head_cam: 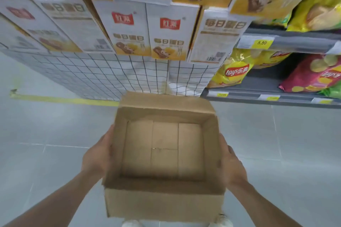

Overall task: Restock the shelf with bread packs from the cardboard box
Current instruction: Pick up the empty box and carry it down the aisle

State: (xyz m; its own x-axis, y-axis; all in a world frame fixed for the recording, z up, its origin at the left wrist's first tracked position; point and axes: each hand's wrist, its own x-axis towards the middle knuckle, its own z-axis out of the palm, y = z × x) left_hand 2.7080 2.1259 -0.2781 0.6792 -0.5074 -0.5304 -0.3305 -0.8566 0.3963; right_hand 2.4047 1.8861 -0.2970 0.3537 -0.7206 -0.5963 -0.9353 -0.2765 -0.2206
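Note:
I carry the brown cardboard box (162, 202) in front of me above the floor; its top is open and nothing lies inside. My left hand (96, 155) lies flat against its left wall and my right hand (231, 164) against its right wall, fingers pointing forward, so the box is clamped between them. Ahead and above, white and yellow bread packs (166, 33) with a red logo stand stacked in rows on a display.
A black wire mesh panel (110, 73) fronts the display's base just beyond the box. To the right, grey shelves (287, 42) hold Lay's chip bags (232, 73) and yellow price tags. Grey floor tiles carry a yellow line (64, 100) on the left.

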